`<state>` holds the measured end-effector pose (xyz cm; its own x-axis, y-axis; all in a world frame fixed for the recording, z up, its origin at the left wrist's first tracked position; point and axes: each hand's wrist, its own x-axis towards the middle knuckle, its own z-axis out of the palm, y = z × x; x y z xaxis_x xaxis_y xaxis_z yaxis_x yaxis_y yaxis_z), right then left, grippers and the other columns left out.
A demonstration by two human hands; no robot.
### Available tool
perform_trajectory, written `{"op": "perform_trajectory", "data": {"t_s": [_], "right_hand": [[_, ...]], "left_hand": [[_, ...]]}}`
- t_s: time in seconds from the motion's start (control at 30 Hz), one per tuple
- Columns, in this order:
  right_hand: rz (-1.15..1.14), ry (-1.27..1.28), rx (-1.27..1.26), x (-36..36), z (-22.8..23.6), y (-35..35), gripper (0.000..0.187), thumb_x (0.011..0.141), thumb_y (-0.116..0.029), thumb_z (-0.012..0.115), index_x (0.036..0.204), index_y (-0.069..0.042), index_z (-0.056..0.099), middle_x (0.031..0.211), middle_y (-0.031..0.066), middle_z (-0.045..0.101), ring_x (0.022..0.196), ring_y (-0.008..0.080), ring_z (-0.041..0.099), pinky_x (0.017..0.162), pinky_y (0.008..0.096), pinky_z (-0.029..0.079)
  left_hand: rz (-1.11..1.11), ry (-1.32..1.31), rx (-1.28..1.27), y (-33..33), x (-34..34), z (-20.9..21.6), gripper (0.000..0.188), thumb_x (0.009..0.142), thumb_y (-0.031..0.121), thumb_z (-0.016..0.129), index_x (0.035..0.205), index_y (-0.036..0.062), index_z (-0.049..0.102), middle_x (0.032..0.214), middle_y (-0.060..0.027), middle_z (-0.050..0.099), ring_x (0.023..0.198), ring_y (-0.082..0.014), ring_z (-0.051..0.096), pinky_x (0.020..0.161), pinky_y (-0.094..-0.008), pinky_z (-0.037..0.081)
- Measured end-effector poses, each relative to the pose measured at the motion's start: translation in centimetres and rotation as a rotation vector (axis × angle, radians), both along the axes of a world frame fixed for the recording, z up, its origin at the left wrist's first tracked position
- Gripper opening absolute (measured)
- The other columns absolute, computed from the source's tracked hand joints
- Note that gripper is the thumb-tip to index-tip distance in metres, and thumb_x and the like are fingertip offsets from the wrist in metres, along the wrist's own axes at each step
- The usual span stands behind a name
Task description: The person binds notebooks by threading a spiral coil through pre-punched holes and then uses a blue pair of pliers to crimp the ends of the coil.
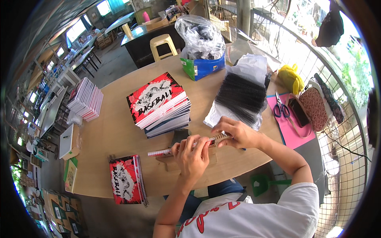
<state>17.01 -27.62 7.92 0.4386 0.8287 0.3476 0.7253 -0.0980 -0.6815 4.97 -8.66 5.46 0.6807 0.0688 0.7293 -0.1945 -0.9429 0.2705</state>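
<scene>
My left hand (191, 156) is closed on a notebook (159, 152) held with its edge toward me, above a brown board (171, 164) on the table. At the notebook's right end, my right hand (240, 135) pinches a dark spiral coil (219, 137), which is partly hidden by the fingers. Just beyond my hands is a tall stack of red, black and white notebook blocks (156, 99). To its right, a heap of black coils (240, 95) lies on white wrapping. Spiral-bound notebooks (127, 178) with red and black covers rest at the near left.
A clear plastic bag (200, 39) sits in a blue and green box at the far edge. Scissors (281, 109), a phone (299, 111) and a patterned pouch (315, 105) lie right, near a yellow bundle (291, 77). Another stack (85, 99) stands left; wire mesh (341, 158) borders the right.
</scene>
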Motion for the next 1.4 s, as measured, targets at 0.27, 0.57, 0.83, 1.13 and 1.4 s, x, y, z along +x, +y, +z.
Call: {"op": "perform_trajectory", "data": {"t_s": [0.27,0.57,0.83,1.13,1.4], "right_hand": [[0.046,-0.134,-0.027,-0.4,0.5,0.6,0.028,0.089,-0.019,0.074,0.108,-0.005,0.059,0.097,0.0126,0.064,0.081,0.0398,0.066,0.066,0.0464,0.051],[-0.123,-0.499,-0.036,-2.5,-0.2,1.4,0.022,0.085,-0.026,0.076,0.095,-0.01,0.065,0.104,0.0045,0.063,0.092,0.024,0.06,0.07,0.0387,0.051],[-0.039,-0.18,0.0,-1.0,1.4,2.5,0.025,0.092,-0.025,0.072,0.108,-0.005,0.073,0.117,0.0153,0.066,0.109,0.0342,0.063,0.095,0.0464,0.049],[0.221,-0.083,-0.551,5.2,-5.3,15.6,0.051,0.09,-0.037,0.073,0.134,-0.013,0.062,0.112,0.0241,0.06,0.11,0.0412,0.059,0.094,0.0461,0.049],[0.266,-0.098,-0.438,7.1,0.5,9.9,0.048,0.087,-0.044,0.069,0.122,-0.011,0.074,0.105,0.0244,0.062,0.102,0.0376,0.062,0.09,0.0456,0.049]], "left_hand": [[-0.138,-0.02,-0.071,0.3,0.2,-0.4,0.01,0.087,0.013,0.075,0.093,0.0128,0.066,0.085,-0.0024,0.062,0.078,-0.0251,0.061,0.078,-0.0402,0.045],[-0.165,-0.003,-0.073,0.4,0.0,-0.9,0.013,0.087,0.014,0.074,0.097,0.0128,0.066,0.087,-0.004,0.06,0.08,-0.0259,0.063,0.079,-0.04,0.046],[-0.2,0.002,-0.118,0.4,-1.0,0.3,0.013,0.087,0.02,0.074,0.095,0.015,0.066,0.092,-0.0009,0.064,0.081,-0.0243,0.061,0.079,-0.0415,0.044],[-0.074,0.123,-0.06,-0.7,-0.2,-0.1,0.011,0.09,0.029,0.071,0.094,0.0188,0.068,0.096,0.0051,0.067,0.083,-0.0167,0.06,0.084,-0.0383,0.035],[-0.12,0.156,-0.02,0.4,-0.8,1.3,0.022,0.089,0.038,0.073,0.099,0.0187,0.07,0.101,0.0041,0.066,0.089,-0.018,0.061,0.086,-0.0402,0.036]]}}
